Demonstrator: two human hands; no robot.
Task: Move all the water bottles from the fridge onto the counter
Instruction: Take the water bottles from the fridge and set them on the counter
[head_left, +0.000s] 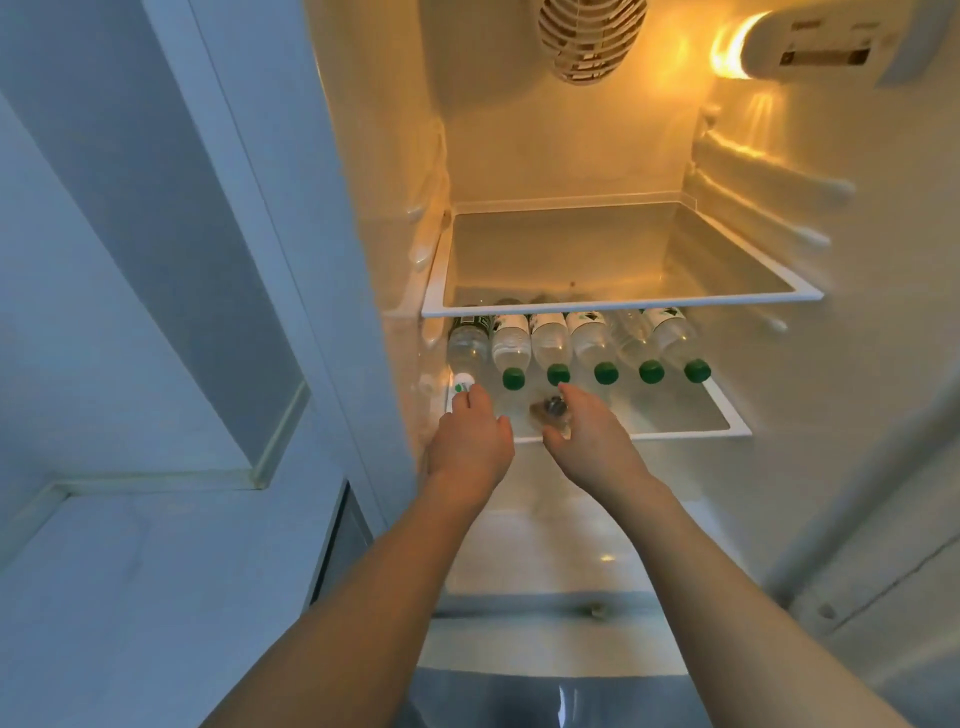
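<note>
Right, head view: you're reaching both hands into the fridge (571, 156) for the first grab. Left hand (470, 439) is touching the white-capped bottle (467, 348), fingers relaxed, not clasping. Right hand (587, 436) seems wrapped round a blurry object, possibly a bottle. Five green-capped bottles (597, 338) are lying on the lower shelf (727, 421); upper shelf (623, 304) is overhanging them, so pull outward.

Lighting: warm yellow, from fridge lamp (737, 49) at 1 o'clock, with glare on right inner wall (753, 156). Door side at 9 o'clock: dim, bluish. Wide-angle bending at edges. Slight motion blur on hands; overall soft focus.
</note>
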